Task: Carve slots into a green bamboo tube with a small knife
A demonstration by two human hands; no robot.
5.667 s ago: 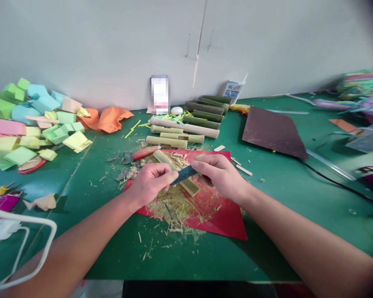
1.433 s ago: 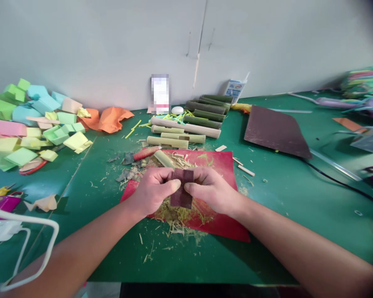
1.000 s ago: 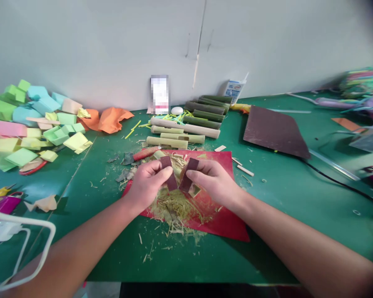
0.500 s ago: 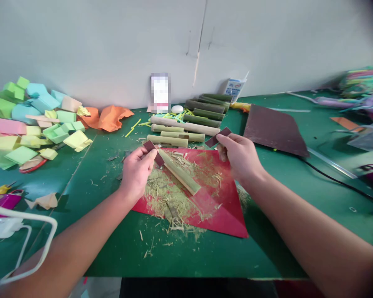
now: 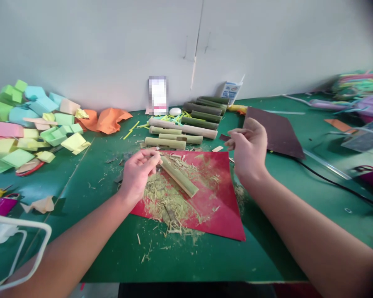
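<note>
A short pale-green bamboo tube (image 5: 179,177) lies slantwise over a red sheet (image 5: 217,207) strewn with shavings and dust. My left hand (image 5: 138,171) is closed in a pinch at the tube's upper end, its fingertips against the bamboo. Right of the sheet, my right hand (image 5: 251,151) is raised with bent, loosely parted fingers. Beside those fingertips is a small dark brown sandpaper piece (image 5: 225,137); contact with it is unclear. A large brown sandpaper sheet (image 5: 273,132) lies just behind that hand.
Several bamboo tubes (image 5: 183,129) lie in rows behind the red sheet. A phone-like panel (image 5: 158,95) with a blurred screen leans on the wall. Folded coloured papers (image 5: 43,124) are heaped at left, near crumpled orange paper (image 5: 110,120). A black cable (image 5: 326,178) runs at right.
My right hand has moved right and turned, its pinch on the sandpaper loosened. The brown piece formerly in my left hand no longer shows. The view has shifted slightly.
</note>
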